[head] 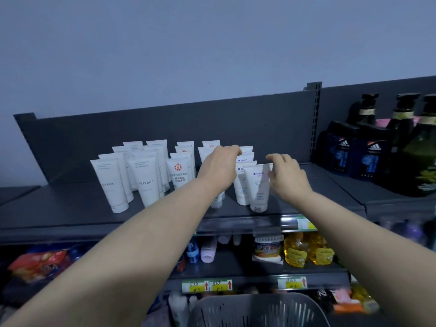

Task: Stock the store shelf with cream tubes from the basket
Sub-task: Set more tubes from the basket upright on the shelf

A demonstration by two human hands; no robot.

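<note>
Shop, prob. — shelves (pixel 70 208) w/ price tags (pixel 221 285)

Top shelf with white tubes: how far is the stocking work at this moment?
Done: several rows of white plastic cream tubes stand upright on the dark grey metal top shelf. In hand: the right hand pinches the front blue-printed tube by its top corner; the left hand reaches over the row behind. Left: the grey slotted plastic basket below hides its contents, so unclear.

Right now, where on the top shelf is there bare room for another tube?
Bare dark grey shelf left of the white FLORAL tubes, and right of the blue-print white tubes up to the dark adidas boxes. Crowded between the tube rows.
</note>
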